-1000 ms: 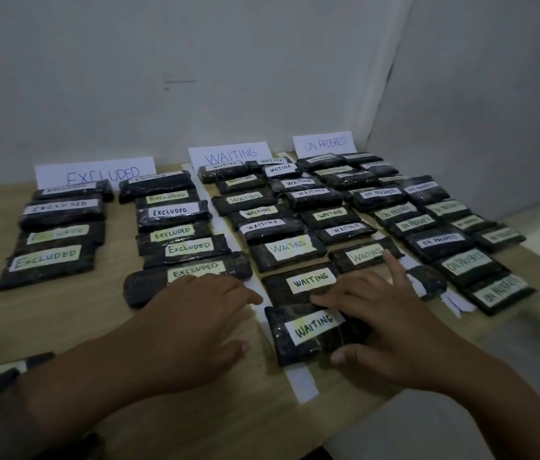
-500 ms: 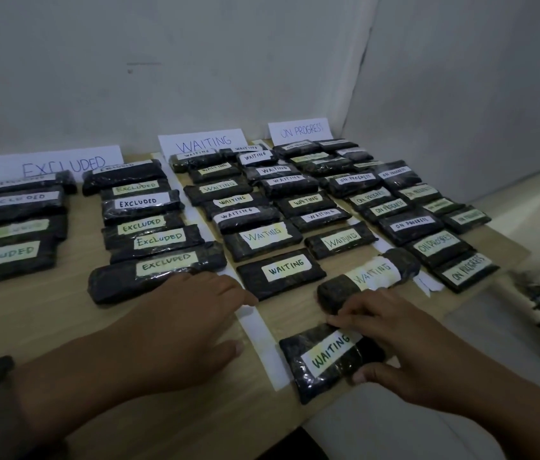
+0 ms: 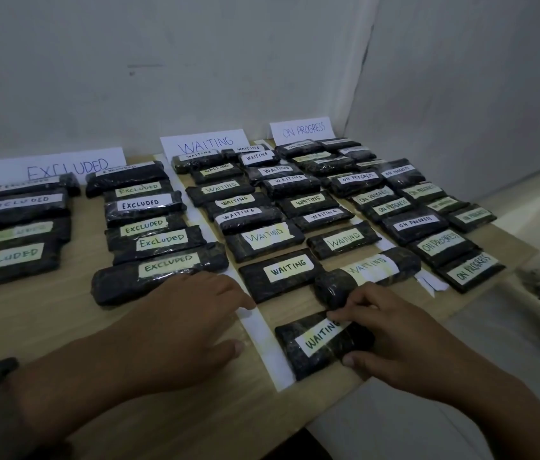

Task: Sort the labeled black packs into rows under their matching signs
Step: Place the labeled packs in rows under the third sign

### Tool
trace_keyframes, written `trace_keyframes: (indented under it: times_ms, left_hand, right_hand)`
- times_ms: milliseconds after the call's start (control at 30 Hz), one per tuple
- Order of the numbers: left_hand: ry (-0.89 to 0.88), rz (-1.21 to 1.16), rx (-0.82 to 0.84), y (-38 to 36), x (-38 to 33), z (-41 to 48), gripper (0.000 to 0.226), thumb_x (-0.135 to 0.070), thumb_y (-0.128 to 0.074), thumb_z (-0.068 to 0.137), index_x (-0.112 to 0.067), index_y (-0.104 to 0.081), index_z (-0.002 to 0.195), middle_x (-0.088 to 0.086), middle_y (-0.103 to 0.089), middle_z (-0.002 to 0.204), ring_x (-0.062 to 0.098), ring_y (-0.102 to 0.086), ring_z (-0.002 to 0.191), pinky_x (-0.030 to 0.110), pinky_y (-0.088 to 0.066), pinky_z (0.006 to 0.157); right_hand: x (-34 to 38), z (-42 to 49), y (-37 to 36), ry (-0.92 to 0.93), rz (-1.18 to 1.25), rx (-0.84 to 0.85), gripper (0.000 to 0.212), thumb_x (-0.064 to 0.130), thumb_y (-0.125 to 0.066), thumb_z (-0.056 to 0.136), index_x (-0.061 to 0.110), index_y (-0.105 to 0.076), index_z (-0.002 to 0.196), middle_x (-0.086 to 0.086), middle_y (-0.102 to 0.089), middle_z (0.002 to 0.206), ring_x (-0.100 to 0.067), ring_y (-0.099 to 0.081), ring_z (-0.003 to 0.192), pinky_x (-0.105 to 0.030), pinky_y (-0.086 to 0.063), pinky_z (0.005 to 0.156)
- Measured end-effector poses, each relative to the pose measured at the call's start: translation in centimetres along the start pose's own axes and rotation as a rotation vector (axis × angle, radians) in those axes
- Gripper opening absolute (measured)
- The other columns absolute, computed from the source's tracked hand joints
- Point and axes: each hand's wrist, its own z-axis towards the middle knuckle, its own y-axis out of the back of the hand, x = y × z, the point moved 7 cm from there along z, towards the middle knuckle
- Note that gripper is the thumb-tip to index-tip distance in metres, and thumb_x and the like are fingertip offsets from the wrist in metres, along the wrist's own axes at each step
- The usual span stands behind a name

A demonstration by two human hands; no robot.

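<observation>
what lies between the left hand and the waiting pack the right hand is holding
Only a white paper strip lying on the table separates the left hand from the WAITING pack, per the head view.

Signs (image 3: 204, 146) and labels (image 3: 290, 267) on packs (image 3: 255, 283) read EXCLUDED, WAITING, ON PROGRESS.

bare left hand (image 3: 179, 327), bare right hand (image 3: 394, 340)

Dim, flat indoor light, bluish-grey cast, soft faint shadows, wide-angle bending at edges, slight overall softness
</observation>
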Motion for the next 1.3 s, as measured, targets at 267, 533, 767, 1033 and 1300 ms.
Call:
trace_keyframes:
  times_ms: [267, 533, 767, 1033, 1300]
  left_hand:
    - [-0.006, 0.013, -0.004, -0.3, 0.3, -0.2, 0.046, -0.063, -0.041, 0.075, -0.037, -0.062, 0.107, -0.019, -0.064, 0.105, 0.005, -0.064, 0.095, 0.029, -0.053, 0.077]
    - [0.042, -0.004, 0.073, -0.1, 0.4, -0.1, 0.066, -0.069, -0.025, 0.070, -0.041, -0.053, 0.123, -0.022, -0.052, 0.126, 0.004, -0.050, 0.119, 0.029, -0.040, 0.097]
    - [0.050, -0.039, 0.099, -0.3, 0.4, -0.2, 0.076, -0.071, -0.016, 0.065, -0.043, -0.045, 0.129, -0.024, -0.042, 0.134, 0.001, -0.039, 0.127, 0.025, -0.035, 0.104]
    - [0.036, -0.035, 0.056, -0.1, 0.9, -0.4, 0.051, -0.062, -0.040, 0.074, -0.038, -0.060, 0.113, -0.016, -0.061, 0.115, 0.009, -0.061, 0.104, 0.030, -0.053, 0.083]
    - [0.001, -0.007, 0.037, 0.0, 0.6, -0.3, 0.043, -0.058, -0.044, 0.074, -0.036, -0.064, 0.105, -0.015, -0.065, 0.105, 0.009, -0.066, 0.092, 0.029, -0.057, 0.071]
  right_hand:
    - [-1.2, -0.5, 0.7, -0.057, 0.002, 0.040, 0.054, 0.053, -0.074, 0.070, 0.052, -0.052, 0.119, 0.029, -0.039, 0.110, 0.009, -0.042, 0.105, -0.011, -0.040, 0.085]
    - [-4.1, 0.1, 4.4, -0.036, -0.145, -0.305, 0.067, 0.013, -0.079, 0.067, 0.035, -0.053, 0.125, 0.007, -0.054, 0.124, -0.017, -0.053, 0.113, -0.039, -0.048, 0.088]
    - [-5.2, 2.6, 3.9, -0.060, -0.182, -0.200, 0.060, 0.022, -0.082, 0.066, 0.038, -0.058, 0.119, 0.010, -0.057, 0.123, -0.020, -0.053, 0.117, -0.053, -0.045, 0.092]
    - [-4.2, 2.2, 2.9, 0.057, -0.275, -0.250, 0.069, 0.017, -0.077, 0.068, 0.038, -0.048, 0.126, 0.002, -0.060, 0.125, -0.025, -0.057, 0.114, -0.051, -0.045, 0.090]
    - [-4.9, 1.5, 3.5, -0.002, -0.318, -0.286, 0.066, 0.017, -0.081, 0.067, 0.041, -0.051, 0.121, 0.009, -0.063, 0.115, -0.022, -0.059, 0.110, -0.040, -0.034, 0.083]
